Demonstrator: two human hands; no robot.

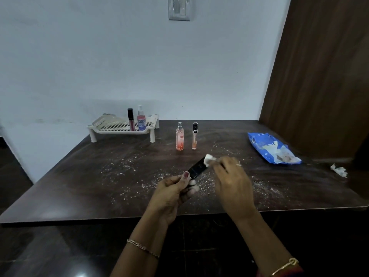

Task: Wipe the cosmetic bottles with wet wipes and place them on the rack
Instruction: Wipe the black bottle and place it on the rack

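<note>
My left hand [173, 191] grips the lower end of a slim black cosmetic bottle [197, 168], held tilted over the table. My right hand [232, 180] pinches a white wet wipe [209, 159] against the bottle's upper end. Two bottles stand upright behind them: an orange-pink spray bottle [180, 136] and a thin tube with a black cap [194, 135]. The cream plastic rack [111, 126] at the back left holds a dark-capped lip gloss tube [130, 119] and a pink spray bottle [141, 118].
A blue wet-wipe pack [273, 147] lies open at the right of the dark table [79, 180]. A crumpled used wipe [339, 170] sits near the right edge. White crumbs are scattered over the tabletop. A brown wooden panel [319, 76] rises at the right.
</note>
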